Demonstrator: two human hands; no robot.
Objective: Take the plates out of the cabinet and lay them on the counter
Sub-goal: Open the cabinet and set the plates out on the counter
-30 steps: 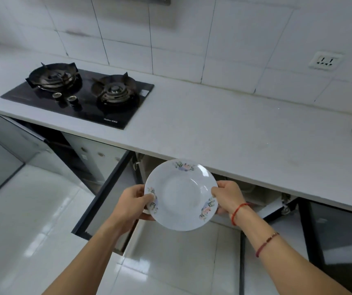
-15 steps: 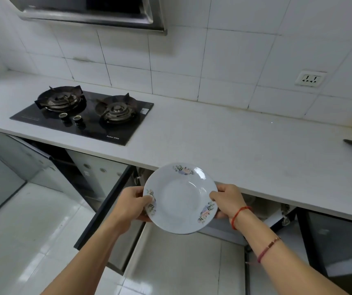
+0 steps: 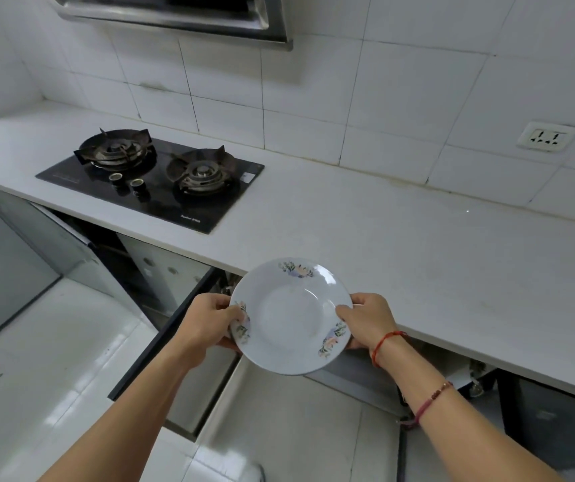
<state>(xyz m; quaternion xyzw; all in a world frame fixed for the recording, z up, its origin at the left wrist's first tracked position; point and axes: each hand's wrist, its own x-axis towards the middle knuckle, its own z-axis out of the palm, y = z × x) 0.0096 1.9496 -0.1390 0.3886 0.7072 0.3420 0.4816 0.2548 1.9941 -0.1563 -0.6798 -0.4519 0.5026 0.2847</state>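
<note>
A white plate with flower prints on its rim is held in the air, level, its far rim overlapping the front edge of the white counter. My left hand grips its left rim and my right hand grips its right rim. Below the plate the cabinet under the counter stands open, its dark-framed door swung out to the left. The cabinet's inside is mostly hidden by the plate and my arms.
A black two-burner gas hob is set into the counter at the left, under a steel range hood. A wall socket sits on the tiles at the right. A second cabinet door stands at the right. The floor is glossy white tile.
The plate and both hands have risen from below the counter edge to its level. The view has tilted up, bringing the hood into sight.
</note>
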